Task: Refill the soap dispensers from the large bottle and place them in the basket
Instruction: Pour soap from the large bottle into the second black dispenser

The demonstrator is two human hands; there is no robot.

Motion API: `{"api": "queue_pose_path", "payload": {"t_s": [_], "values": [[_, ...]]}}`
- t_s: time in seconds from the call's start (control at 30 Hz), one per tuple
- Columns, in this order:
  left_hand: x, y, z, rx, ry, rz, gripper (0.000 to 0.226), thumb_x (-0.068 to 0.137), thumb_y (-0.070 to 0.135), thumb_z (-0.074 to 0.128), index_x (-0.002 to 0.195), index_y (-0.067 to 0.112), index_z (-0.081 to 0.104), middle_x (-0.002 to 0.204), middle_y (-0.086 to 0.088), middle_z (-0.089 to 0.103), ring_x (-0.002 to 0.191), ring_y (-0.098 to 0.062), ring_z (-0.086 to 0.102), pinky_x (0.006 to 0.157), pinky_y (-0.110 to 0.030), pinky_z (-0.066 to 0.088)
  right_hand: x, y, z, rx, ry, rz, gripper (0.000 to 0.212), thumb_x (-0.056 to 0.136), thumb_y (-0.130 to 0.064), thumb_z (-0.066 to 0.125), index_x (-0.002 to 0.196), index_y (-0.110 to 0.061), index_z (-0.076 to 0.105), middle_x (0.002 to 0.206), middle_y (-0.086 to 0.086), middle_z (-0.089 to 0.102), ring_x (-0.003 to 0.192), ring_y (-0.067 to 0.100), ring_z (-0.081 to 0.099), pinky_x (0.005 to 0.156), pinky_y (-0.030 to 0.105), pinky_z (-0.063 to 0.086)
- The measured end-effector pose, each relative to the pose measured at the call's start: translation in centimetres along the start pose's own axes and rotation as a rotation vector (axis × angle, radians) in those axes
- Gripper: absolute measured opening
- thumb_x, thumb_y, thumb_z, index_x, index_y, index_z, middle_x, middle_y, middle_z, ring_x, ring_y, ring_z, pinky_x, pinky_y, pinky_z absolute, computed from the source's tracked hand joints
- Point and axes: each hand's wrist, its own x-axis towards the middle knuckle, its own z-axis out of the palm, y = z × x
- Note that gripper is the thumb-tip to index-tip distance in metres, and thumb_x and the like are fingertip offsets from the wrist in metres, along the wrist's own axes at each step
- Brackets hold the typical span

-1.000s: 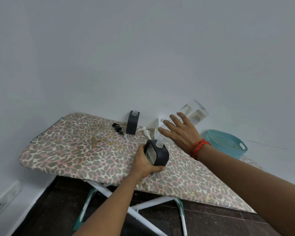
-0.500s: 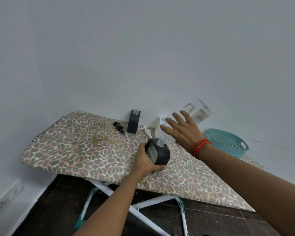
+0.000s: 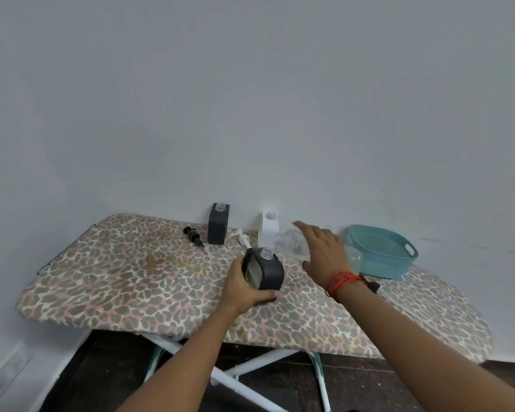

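Currently in hand: the refilling stage, as I judge it; no dispenser shows in the basket yet.
Left hand (image 3: 244,288): fingers and thumb curled round a dark grey, rounded-square soap dispenser (image 3: 263,272), held tilted low over the leopard-print ironing board (image 3: 116,278). Its clear neck is open, with no pump on it.
Right hand (image 3: 324,251): fingers stretched forward, palm down over the large clear plastic bottle (image 3: 290,248). The bottle is blurred, so I cannot tell whether the hand grips it or only rests on it.
Beyond the left hand: a second dark grey dispenser (image 3: 218,224) and a white dispenser (image 3: 268,230), both upright and uncapped, with a black pump head (image 3: 194,237) and a white pump head (image 3: 243,237) lying beside them.
Right of the right hand: the teal slotted plastic basket (image 3: 381,251), near the bottle.
Next move calls for: probably a pump head screwed back onto the held dispenser. That needs the right hand free of the bottle and the dispenser brought upright so that no soap spills.
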Motion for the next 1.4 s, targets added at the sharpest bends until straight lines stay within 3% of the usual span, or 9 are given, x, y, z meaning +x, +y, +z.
{"api": "queue_pose_path", "payload": {"t_s": [0.13,0.23,0.33,0.5,0.63,0.87,1.17,1.23,1.4], "values": [[1.1,2.1,1.4,-0.003,-0.051,0.035,0.121,0.048,0.048,0.103,0.147,0.019,0.04,0.135,0.008,0.056,0.123,-0.013,0.057,0.098,-0.023,0.047,-2.4,4.3,0.6,0.55,0.088,0.366,0.071,0.072,-0.01,0.079,0.132,-0.013,0.042,0.118,0.011,0.061,0.105,0.034,0.06,0.081,0.033,0.046],[2.2,4.0,3.1,-0.003,-0.079,0.049,0.111,0.056,0.034,0.103,0.146,0.017,0.041,0.128,0.012,0.053,0.118,-0.009,0.054,0.082,-0.006,0.039,-4.9,7.7,0.5,0.679,0.179,0.57,0.057,0.072,-0.013,0.084,0.112,-0.013,0.043,0.106,0.007,0.06,0.096,0.03,0.06,0.072,0.028,0.039],[3.6,5.3,5.1,-0.013,-0.106,0.026,0.108,0.057,0.034,0.102,0.145,0.017,0.042,0.127,0.012,0.055,0.12,-0.013,0.056,0.083,-0.01,0.042,-7.2,10.6,0.5,0.706,0.268,0.671,0.058,0.071,-0.017,0.087,0.112,-0.016,0.047,0.114,0.008,0.063,0.095,0.021,0.058,0.075,0.027,0.039],[6.3,7.2,8.4,0.035,-0.137,-0.006,0.096,0.056,0.03,0.103,0.134,0.015,0.047,0.126,0.005,0.056,0.116,-0.016,0.057,0.092,-0.027,0.047,-10.0,12.0,3.3,0.752,0.3,0.69,0.076,0.077,-0.033,0.084,0.138,-0.029,0.039,0.122,0.001,0.062,0.104,0.023,0.063,0.081,0.034,0.052],[9.3,8.5,10.8,0.13,-0.225,-0.008,0.093,0.058,0.024,0.102,0.133,0.015,0.047,0.12,0.007,0.055,0.113,-0.016,0.058,0.091,-0.029,0.048,-11.9,12.5,5.7,0.828,0.373,0.75,0.08,0.079,-0.05,0.077,0.141,-0.036,0.03,0.129,-0.002,0.062,0.109,0.02,0.065,0.089,0.047,0.058],[14.6,10.1,14.5,0.304,-0.294,-0.004,0.076,0.061,0.026,0.101,0.118,0.021,0.05,0.112,0.004,0.059,0.103,-0.017,0.058,0.076,-0.026,0.051,-12.8,13.2,8.9,0.792,0.361,0.745,0.088,0.077,-0.076,0.061,0.145,-0.033,0.027,0.13,0.004,0.065,0.109,0.025,0.068,0.081,0.05,0.06],[19.0,8.4,18.1,0.44,-0.352,-0.046,0.079,0.051,0.031,0.105,0.117,0.012,0.064,0.101,0.008,0.069,0.102,-0.018,0.068,0.066,-0.016,0.046,-13.1,14.1,10.4,0.749,0.369,0.717,0.091,0.077,-0.077,0.057,0.146,-0.028,0.023,0.135,0.008,0.06,0.113,0.03,0.065,0.086,0.048,0.058],[19.5,7.7,18.3,0.459,-0.359,-0.048,0.084,0.052,0.031,0.105,0.123,0.012,0.063,0.109,0.004,0.07,0.104,-0.019,0.067,0.069,-0.018,0.048,-13.2,14.2,10.7,0.743,0.369,0.721,0.091,0.077,-0.078,0.056,0.146,-0.028,0.023,0.136,0.008,0.06,0.114,0.03,0.065,0.086,0.048,0.058],[19.8,6.7,17.6,0.481,-0.339,-0.057,0.095,0.054,0.039,0.103,0.134,0.016,0.058,0.121,0.004,0.066,0.111,-0.018,0.062,0.095,-0.03,0.051,-13.2,14.2,10.6,0.725,0.37,0.716,0.088,0.076,-0.074,0.057,0.144,-0.03,0.022,0.137,0.011,0.059,0.112,0.033,0.064,0.086,0.043,0.056]]}}
